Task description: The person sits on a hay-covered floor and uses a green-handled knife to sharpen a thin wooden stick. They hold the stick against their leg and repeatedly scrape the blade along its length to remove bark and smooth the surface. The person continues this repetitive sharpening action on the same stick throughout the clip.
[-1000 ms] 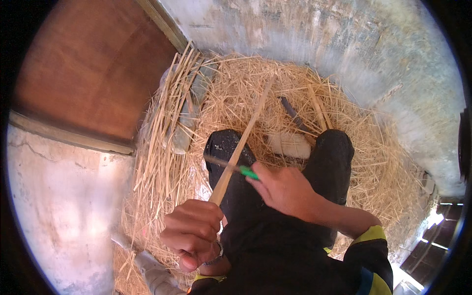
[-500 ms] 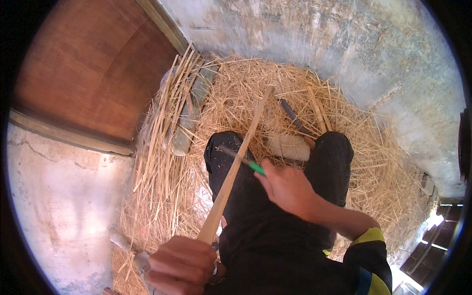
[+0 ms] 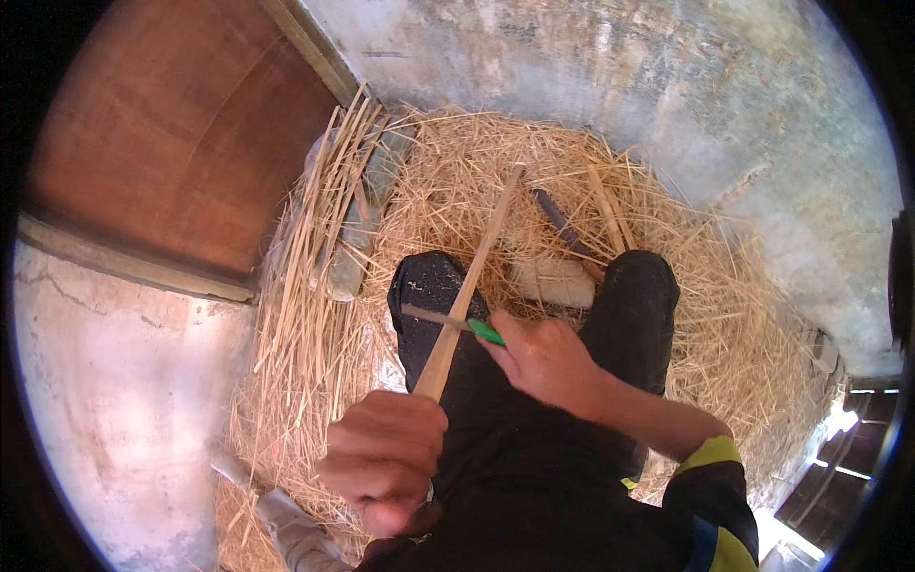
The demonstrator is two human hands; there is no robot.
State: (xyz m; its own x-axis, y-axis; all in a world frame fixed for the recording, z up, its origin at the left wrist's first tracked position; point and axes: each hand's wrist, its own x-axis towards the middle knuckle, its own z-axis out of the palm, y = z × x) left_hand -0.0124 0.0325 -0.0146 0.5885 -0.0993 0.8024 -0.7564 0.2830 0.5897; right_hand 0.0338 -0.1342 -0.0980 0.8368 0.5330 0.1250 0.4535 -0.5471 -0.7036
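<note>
My left hand (image 3: 386, 458) is closed round the near end of a long, pale bamboo strip (image 3: 484, 243). The strip slants up and away between my knees, its far tip above the straw. In my closed right hand (image 3: 555, 360) is a green-handled knife (image 3: 484, 332). Its narrow blade lies crosswise against the strip above my left thigh, the tip reaching past the strip's left side. Whether the edge bites into the strip cannot be made out.
Loose straw (image 3: 477, 143) covers the floor. A dark stick (image 3: 560, 221), pale strips (image 3: 607, 208) and a light block (image 3: 553, 282) lie beyond my knees. Long thin slivers (image 3: 295, 286) are heaped at the left, by a brown panel (image 3: 172, 143). A stained wall (image 3: 667, 76) stands ahead.
My left hand has moved forward and right along with the strip's near end. The knife has shifted slightly left and nearer to me, its blade now lying more level across the strip.
</note>
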